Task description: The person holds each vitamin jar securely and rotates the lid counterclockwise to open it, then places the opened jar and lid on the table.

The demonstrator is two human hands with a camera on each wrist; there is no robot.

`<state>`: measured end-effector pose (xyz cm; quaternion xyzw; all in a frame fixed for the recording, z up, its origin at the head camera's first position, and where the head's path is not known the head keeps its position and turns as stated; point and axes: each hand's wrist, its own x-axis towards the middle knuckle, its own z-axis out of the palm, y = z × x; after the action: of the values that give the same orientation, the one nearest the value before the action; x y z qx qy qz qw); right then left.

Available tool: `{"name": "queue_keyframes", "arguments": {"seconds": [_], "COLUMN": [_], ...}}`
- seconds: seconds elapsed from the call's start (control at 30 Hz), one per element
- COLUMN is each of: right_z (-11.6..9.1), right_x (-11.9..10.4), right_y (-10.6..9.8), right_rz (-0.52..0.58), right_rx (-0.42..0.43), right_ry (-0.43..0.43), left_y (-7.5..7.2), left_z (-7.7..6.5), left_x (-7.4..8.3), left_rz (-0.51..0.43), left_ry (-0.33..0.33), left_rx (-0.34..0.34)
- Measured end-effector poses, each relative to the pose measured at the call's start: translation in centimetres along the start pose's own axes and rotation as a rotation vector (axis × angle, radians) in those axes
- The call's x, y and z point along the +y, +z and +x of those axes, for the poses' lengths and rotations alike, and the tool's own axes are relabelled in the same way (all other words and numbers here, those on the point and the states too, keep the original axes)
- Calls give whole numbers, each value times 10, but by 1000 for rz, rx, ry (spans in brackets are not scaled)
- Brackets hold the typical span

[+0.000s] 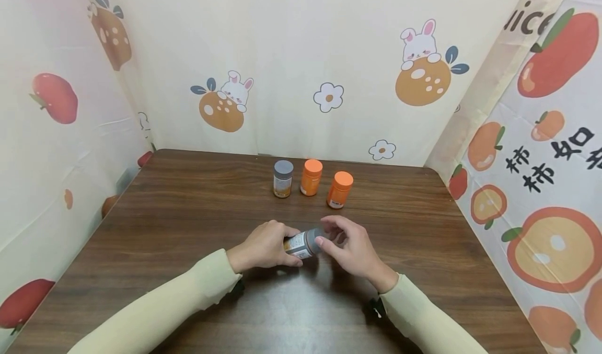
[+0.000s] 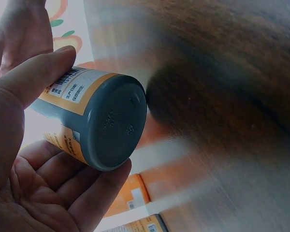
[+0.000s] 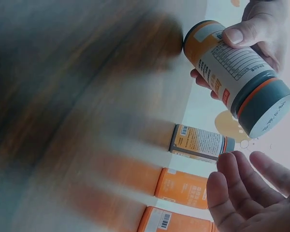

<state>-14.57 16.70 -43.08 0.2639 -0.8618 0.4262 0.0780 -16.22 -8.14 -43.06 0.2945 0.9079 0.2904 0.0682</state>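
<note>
Left grip hides part of the held bottle; wrist views blur the tabletop

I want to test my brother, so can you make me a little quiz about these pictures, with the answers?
1. How many orange bottles stand on the table?
2. True or false: the held bottle in the left hand is perfectly upright.
3. In the head view, where in its row is the standing gray-lidded bottle? A: left end. B: middle. C: right end.

Key: 1. Two. 2. False, it is tilted. 3. A.
</note>
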Motion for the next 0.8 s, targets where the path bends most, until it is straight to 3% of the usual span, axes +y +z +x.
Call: {"name": "queue_keyframes", "arguments": {"seconds": [0.4,0.8], "right_z": [-2,-4], "right_x": [0,-2], "right_y": [5,8], "right_rz": [14,20], "right_rx": [-6,-40], "right_ry": [68,101], "left_y": [0,0], "left_z": [-1,0], "left_x": [1,0], "left_rz": [15,-32], "left_ry": [-5,1], "left_rx": [5,-22]}}
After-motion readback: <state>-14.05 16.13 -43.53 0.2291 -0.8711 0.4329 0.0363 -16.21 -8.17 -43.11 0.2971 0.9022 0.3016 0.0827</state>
